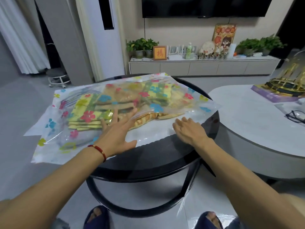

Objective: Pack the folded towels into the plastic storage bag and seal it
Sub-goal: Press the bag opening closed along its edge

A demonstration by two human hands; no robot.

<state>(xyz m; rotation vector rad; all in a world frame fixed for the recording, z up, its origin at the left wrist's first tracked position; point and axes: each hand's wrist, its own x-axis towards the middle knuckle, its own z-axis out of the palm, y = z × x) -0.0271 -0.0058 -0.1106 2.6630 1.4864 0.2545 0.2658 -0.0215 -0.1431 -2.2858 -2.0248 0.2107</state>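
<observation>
Flat hands (115,134) on flower-printed towel-filled bag (54,124)

A home living room: a wall-mounted television (206,6) hangs above a long low cabinet (203,66) carrying potted plants (142,46) and framed pictures (159,52); round coffee tables (247,109) stand before that cabinet.

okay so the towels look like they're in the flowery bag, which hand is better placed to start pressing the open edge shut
Probably the right hand. It rests flat on the near open flap of the clear flower-printed plastic storage bag, beside its free edge. The left hand is spread over the folded yellow-green towels, farther from that edge.
</observation>
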